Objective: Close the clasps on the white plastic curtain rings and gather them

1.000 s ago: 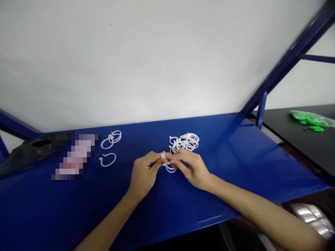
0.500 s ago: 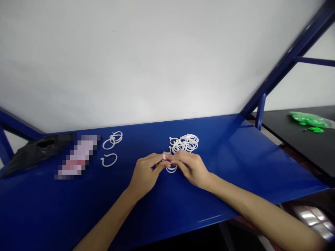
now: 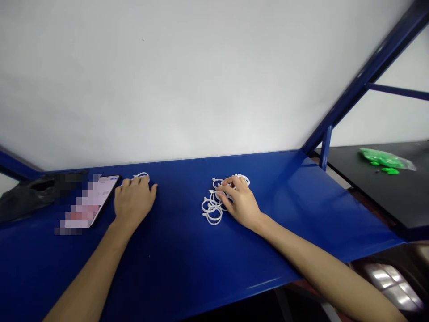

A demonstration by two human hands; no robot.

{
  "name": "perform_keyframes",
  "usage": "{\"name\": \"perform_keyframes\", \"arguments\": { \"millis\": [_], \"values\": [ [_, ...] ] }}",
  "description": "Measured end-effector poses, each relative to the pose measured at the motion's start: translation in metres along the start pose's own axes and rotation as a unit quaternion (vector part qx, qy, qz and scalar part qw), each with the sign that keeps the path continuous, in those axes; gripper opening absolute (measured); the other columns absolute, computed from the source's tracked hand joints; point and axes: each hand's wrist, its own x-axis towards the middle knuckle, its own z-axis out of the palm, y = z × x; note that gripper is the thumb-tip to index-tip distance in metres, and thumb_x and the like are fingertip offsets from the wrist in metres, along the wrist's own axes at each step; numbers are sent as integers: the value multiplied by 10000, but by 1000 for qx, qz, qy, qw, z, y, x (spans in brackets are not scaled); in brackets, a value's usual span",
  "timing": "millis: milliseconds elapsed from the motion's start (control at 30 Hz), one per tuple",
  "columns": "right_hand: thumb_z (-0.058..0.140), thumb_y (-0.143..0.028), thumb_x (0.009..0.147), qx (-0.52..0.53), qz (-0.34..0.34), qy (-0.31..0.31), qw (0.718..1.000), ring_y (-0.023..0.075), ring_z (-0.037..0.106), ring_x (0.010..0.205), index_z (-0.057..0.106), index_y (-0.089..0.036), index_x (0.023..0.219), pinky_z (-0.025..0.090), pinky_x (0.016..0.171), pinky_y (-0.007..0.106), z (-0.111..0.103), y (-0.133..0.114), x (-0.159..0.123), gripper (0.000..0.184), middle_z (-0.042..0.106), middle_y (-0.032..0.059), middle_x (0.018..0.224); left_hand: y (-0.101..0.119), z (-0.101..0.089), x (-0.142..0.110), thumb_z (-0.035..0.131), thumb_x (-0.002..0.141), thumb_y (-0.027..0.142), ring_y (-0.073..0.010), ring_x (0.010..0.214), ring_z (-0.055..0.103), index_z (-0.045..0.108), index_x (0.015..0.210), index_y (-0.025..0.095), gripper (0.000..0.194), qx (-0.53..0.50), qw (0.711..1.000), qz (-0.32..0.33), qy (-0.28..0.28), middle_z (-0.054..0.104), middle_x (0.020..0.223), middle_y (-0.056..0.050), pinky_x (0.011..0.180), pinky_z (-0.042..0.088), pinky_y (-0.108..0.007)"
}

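My left hand lies palm down over the small group of white plastic rings at the left, its thumb spread to the side. Part of one white ring shows beyond its fingers; the others there are hidden beneath. My right hand rests on the pile of white open rings with knobbed ends near the middle of the table. Its fingers are bent and apart, touching the pile, with a gap between thumb and forefinger.
A phone with a lit screen, partly pixelated, lies left of my left hand. Beyond it is a black plastic bag. The blue table meets a white wall. At right, a bag of green pieces lies on a black table.
My hands were together at the pile, pinching a white ring. My left hand has moved left to the smaller group; my right hand has spread over the pile. Several rings now lie nearer me.
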Motion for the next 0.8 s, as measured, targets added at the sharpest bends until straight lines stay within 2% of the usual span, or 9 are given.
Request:
{"name": "perform_keyframes", "arguments": {
  "millis": [167,367,633,733,800],
  "values": [
    [566,-278,985,5,4,3,1000,236,543,938,705,-194,1096,513,845,436,-6,-5,-1,196,605,122,1093,0,-6,-6,437,931,318,-377,987,556,651,1044,206,267,-4,1000,20,-6,725,994,-161,786,368,-482],
    [560,-271,988,21,-5,2,1000,243,550,973,697,-182,1077,514,860,443,-14,-13,-3,187,608,125,1093,9,-20,-13,502,934,335,-345,924,555,625,1075,233,213,-27,997,57,51,740,895,-115,770,337,-457],
    [550,-261,990,41,-26,-16,999,236,570,953,687,-187,1076,506,846,425,-13,-16,-6,178,632,111,1067,30,-32,-21,576,914,318,-327,916,601,611,1096,256,196,-116,991,67,12,753,890,-60,764,343,-435],
    [551,-258,988,48,-27,-19,998,237,579,944,689,-195,1076,506,838,430,-14,-17,-5,176,640,108,1064,36,-36,-24,593,913,327,-327,892,600,621,1098,244,204,-106,991,71,41,749,858,-55,774,351,-445],
    [546,-257,989,56,-27,-19,998,239,584,947,687,-199,1080,508,838,434,-15,-18,-4,178,643,108,1060,41,-39,-27,601,918,338,-318,871,600,635,1083,234,198,-104,988,85,82,745,843,-56,785,364,-452]
  ]
}}
